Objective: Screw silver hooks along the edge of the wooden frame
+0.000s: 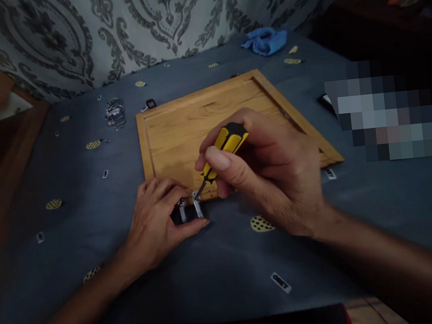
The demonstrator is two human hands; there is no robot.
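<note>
L hand (154,216): fingers + thumb pinched hinge (198,208) at near edge of wooden panel (183,139); screwdriver (231,134) tip at hinge's R arm, long axis slanting up-R; R hand (278,171), farther from hinge, fingers wrapped w/ thumb round screwdriver.

A framed wooden panel (186,134), yellow-brown and grained, lies flat on the table (219,273), turned slightly askew. Two small silvery metal fittings (198,209) sit side by side at its near edge, jutting past the wood. A yellow-and-black screwdriver (229,140) leans over them, its shaft slanting down to the right-hand one.
</note>
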